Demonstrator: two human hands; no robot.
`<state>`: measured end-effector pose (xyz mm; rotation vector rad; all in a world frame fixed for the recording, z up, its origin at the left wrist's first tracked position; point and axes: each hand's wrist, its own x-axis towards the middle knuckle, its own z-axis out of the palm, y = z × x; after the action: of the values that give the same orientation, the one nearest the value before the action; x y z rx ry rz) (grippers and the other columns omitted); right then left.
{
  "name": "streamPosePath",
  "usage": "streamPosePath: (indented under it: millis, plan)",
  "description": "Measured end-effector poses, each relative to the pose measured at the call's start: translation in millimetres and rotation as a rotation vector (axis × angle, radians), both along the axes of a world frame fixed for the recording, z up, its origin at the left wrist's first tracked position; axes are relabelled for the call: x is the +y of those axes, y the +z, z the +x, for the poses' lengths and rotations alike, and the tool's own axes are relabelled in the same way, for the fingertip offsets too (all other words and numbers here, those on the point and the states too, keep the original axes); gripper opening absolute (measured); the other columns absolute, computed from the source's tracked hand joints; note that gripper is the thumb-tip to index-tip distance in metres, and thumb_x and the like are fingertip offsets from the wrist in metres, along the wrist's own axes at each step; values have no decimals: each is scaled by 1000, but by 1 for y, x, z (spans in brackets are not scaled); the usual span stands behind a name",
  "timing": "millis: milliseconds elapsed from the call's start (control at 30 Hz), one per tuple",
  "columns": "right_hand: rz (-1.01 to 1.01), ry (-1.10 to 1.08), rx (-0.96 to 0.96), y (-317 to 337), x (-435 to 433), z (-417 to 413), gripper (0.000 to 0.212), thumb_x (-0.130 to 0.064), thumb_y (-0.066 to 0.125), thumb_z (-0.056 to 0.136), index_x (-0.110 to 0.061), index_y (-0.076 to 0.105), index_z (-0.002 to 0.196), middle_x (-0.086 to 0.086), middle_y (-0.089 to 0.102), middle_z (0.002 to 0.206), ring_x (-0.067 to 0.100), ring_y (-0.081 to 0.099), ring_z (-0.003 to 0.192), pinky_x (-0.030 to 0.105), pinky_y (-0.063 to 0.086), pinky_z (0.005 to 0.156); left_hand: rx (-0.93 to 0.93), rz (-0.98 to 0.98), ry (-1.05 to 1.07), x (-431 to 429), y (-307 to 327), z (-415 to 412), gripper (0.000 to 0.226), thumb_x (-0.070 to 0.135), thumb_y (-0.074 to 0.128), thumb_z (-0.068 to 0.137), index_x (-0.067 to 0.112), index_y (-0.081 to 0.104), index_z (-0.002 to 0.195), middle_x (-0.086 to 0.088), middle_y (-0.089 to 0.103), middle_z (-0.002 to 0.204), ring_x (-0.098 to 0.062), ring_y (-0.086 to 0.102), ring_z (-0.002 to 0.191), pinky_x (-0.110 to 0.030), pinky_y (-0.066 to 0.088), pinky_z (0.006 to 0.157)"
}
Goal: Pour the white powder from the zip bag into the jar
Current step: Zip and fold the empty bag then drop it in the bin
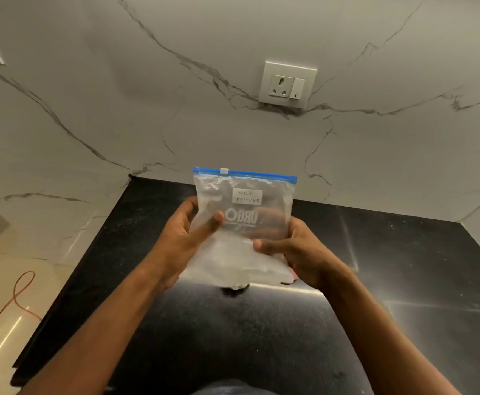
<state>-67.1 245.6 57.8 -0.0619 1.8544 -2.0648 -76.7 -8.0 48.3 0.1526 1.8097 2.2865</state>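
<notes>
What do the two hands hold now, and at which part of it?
Both hold the zip bag, upright over the black counter. The left hand grips its left edge at mid-height, and the right hand grips its lower right side.

Home kitchen. Polished black stone worktop [404, 280] set into a corner, white marble-veined backsplash [119, 95] behind it, wall socket with switch [287, 84] above the worktop, tiled floor [2, 295] left of it.
</notes>
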Motion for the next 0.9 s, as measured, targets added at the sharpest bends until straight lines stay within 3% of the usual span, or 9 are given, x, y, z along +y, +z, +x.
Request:
streamPosePath:
  millis: [67, 200, 333, 467, 600, 700, 767, 833, 900]
  plan:
    - [-43, -74, 7, 0, 2, 1, 56, 10, 73, 87, -9, 59, 138, 16, 74, 128, 35, 72, 118, 45, 63, 92, -206, 89, -208, -5, -4, 3, 80, 33, 95, 71, 28, 57, 141, -5, 76, 130, -29, 75, 117, -43, 66, 84]
    - [-49, -122, 7, 2, 4, 1, 49, 10, 67, 92, -9, 60, 136, 17, 74, 126, 36, 72, 115, 47, 63, 90, -371, 70, -223, -3, -11, 11, 66, 0, 85, 74, 20, 64, 133, -6, 81, 115, -28, 80, 103, -39, 67, 68]
    - [-73, -198, -37, -4, 3, 2, 43, 10, 61, 96, -14, 65, 131, 14, 75, 125, 35, 73, 112, 49, 64, 88, -366, 106, -168, -6, -19, 13, 57, 10, 84, 79, 22, 68, 132, -10, 79, 119, -29, 80, 103, -36, 66, 63]
    - [-166, -70, -91, -3, 9, 3, 47, 14, 59, 93, -12, 67, 132, 17, 74, 126, 34, 75, 110, 39, 65, 80, -391, 196, -224, -5, -15, 12, 49, 32, 76, 91, 22, 65, 137, -13, 77, 127, -35, 77, 112, -43, 67, 74]
    - [-211, -24, -110, -6, 9, 4, 41, 5, 46, 105, -16, 72, 129, 18, 77, 116, 23, 76, 72, 28, 62, 53, -349, 187, -162, 2, -3, 8, 46, 14, 74, 81, 17, 68, 126, -13, 83, 106, -25, 82, 79, -30, 64, 53]
    - [-388, -192, -252, -12, 5, 5, 47, 2, 34, 108, -15, 75, 122, 22, 79, 109, 20, 73, 59, 26, 62, 49, -489, 466, -87, 5, -5, 9, 35, 8, 64, 80, 11, 72, 114, -25, 81, 104, -22, 81, 66, -29, 64, 49]
    - [-544, -307, -392, -19, -1, 9, 37, 1, 37, 106, -8, 68, 123, 27, 77, 112, 21, 78, 63, 28, 65, 53, -541, 732, -70, 3, -13, 13, 37, 5, 58, 87, 6, 69, 121, -33, 75, 118, -31, 83, 81, -38, 68, 61]
    - [-662, -391, -478, -25, -5, 12, 32, 1, 38, 106, -2, 61, 128, 29, 76, 114, 23, 80, 67, 30, 66, 55, -506, 821, -136, -5, -21, 18, 46, 11, 56, 92, 9, 66, 137, -30, 69, 135, -37, 78, 107, -48, 68, 77]
    - [-683, -425, -508, -26, -4, 14, 33, 2, 40, 104, 2, 57, 131, 28, 76, 111, 24, 81, 69, 31, 66, 56, -344, 505, -260, -13, -25, 21, 58, 28, 68, 87, 23, 65, 144, -14, 70, 141, -27, 74, 117, -43, 65, 82]
